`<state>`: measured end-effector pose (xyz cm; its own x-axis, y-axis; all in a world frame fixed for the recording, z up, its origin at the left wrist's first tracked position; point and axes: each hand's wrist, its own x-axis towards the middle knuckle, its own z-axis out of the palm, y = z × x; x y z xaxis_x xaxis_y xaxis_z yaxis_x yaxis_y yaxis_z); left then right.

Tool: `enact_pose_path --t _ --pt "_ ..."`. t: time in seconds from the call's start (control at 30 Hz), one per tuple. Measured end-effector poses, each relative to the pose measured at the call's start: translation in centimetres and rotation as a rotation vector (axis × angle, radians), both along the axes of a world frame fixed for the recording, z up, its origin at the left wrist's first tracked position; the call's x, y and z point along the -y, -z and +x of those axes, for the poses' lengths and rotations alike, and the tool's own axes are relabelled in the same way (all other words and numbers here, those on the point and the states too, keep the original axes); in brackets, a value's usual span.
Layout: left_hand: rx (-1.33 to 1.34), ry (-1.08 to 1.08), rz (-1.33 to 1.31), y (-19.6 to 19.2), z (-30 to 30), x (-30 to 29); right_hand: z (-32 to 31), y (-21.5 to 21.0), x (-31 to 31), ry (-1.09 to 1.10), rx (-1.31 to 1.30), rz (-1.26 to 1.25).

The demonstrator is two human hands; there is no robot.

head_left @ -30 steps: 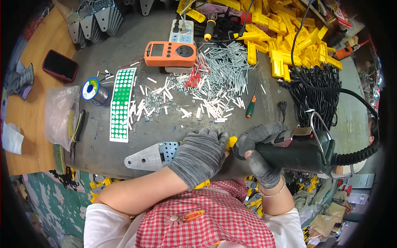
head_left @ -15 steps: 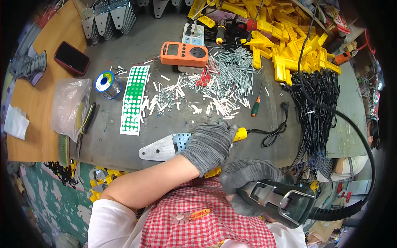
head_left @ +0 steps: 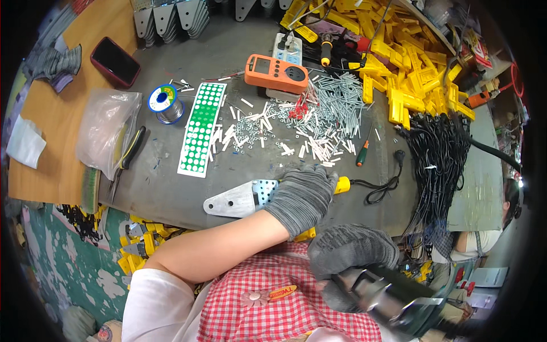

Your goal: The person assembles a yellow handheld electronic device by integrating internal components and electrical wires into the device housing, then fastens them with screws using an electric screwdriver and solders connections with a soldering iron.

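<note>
My left hand point(head_left: 302, 199), in a grey knit glove, lies closed over a pipe-welding iron near the table's front edge. The iron's triangular silver plate point(head_left: 231, 200) points left, with a perforated bluish guard beside it. Its yellow handle end point(head_left: 342, 184) shows right of my fingers, with a black cord point(head_left: 376, 191) running off. My palm hides the middle. Another yellow piece point(head_left: 308, 234) peeks out below my wrist. My right hand point(head_left: 353, 256), gloved too, grips a black corded power tool point(head_left: 393, 305) in front of my checked apron; motion blurs the tool and its tip is hidden.
Loose screws point(head_left: 339, 105), white sleeves and nuts lie mid-table, near an orange meter point(head_left: 276, 74). A green-handled screwdriver point(head_left: 363, 153) lies right of them. Yellow shells point(head_left: 410, 62) and black cords point(head_left: 436, 165) are heaped at right. A solder spool point(head_left: 166, 104) and sticker sheet point(head_left: 201, 131) lie left.
The whole view has shifted, so the table things appear farther right. My right hand has moved the power tool slightly down and right. My left hand stays over the welding iron.
</note>
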<state>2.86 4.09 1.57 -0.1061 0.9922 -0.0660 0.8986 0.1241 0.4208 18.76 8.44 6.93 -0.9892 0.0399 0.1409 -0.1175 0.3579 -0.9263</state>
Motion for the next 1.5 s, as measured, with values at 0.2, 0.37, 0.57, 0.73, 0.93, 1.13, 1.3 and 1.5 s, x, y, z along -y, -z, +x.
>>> enact_pose_path --t 0.2,0.37,0.57,0.73,0.93,1.13,1.3,1.5 --pt "0.097 0.022 -0.014 -0.3 -0.1 -0.1 1.1 2.3 0.3 -0.207 0.212 -0.544" --pt "0.047 0.024 0.046 0.4 0.4 0.1 0.1 1.2 -1.2 -0.346 0.07 -0.298" --pt "0.085 0.036 0.015 0.3 0.1 0.0 0.4 0.7 -1.3 -0.173 0.566 -0.752" --pt "0.065 0.019 0.042 1.0 0.0 0.1 4.3 4.3 2.4 0.648 0.168 -0.376" --pt "-0.216 0.433 0.221 -0.1 -0.3 0.1 -5.2 -3.0 -4.7 -0.134 -0.502 -0.57" --pt "0.334 0.517 0.493 5.8 2.2 2.2 -9.1 -0.7 -5.0 0.143 -0.064 -0.264" --pt "0.403 0.244 0.511 5.0 2.7 2.1 -5.7 4.4 -6.4 0.47 0.124 -0.573" --pt "0.645 0.283 0.447 6.3 3.3 1.4 -8.6 1.5 -6.6 0.157 -0.059 0.119"
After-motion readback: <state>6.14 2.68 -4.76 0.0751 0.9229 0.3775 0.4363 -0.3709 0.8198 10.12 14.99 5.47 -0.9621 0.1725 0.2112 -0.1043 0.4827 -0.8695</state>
